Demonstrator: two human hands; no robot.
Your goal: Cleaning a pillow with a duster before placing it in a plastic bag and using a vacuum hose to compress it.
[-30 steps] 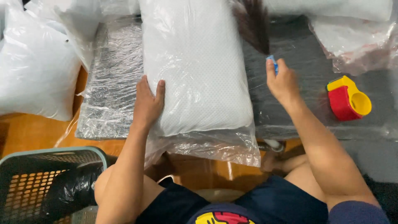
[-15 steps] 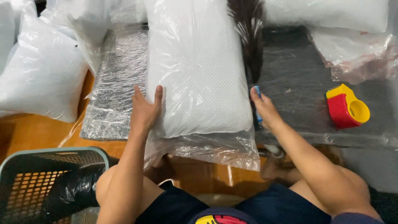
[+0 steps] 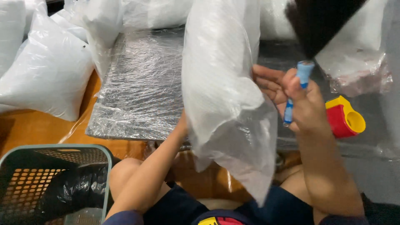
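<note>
A white pillow in a clear plastic bag (image 3: 221, 96) stands raised on edge in front of me, its loose bag end hanging down over my lap. My left hand (image 3: 182, 124) reaches in behind it from below; only the wrist shows, the fingers are hidden by the pillow it holds up. My right hand (image 3: 298, 102) grips the blue handle of a brush (image 3: 301, 79) whose dark bristles fan out at the top right. The fingertips of that hand press against the pillow's right side.
A grey mat wrapped in plastic film (image 3: 141, 91) covers the floor ahead. Bagged white pillows (image 3: 46, 75) lie at the left and back. A red and yellow tape dispenser (image 3: 343, 118) sits at the right, and a green basket with a black bag (image 3: 54, 183) at the lower left.
The pillow, which lay flat on the mat, has been tipped up on edge toward me. My right hand with the brush moved in to its right side, and my left hand went behind it.
</note>
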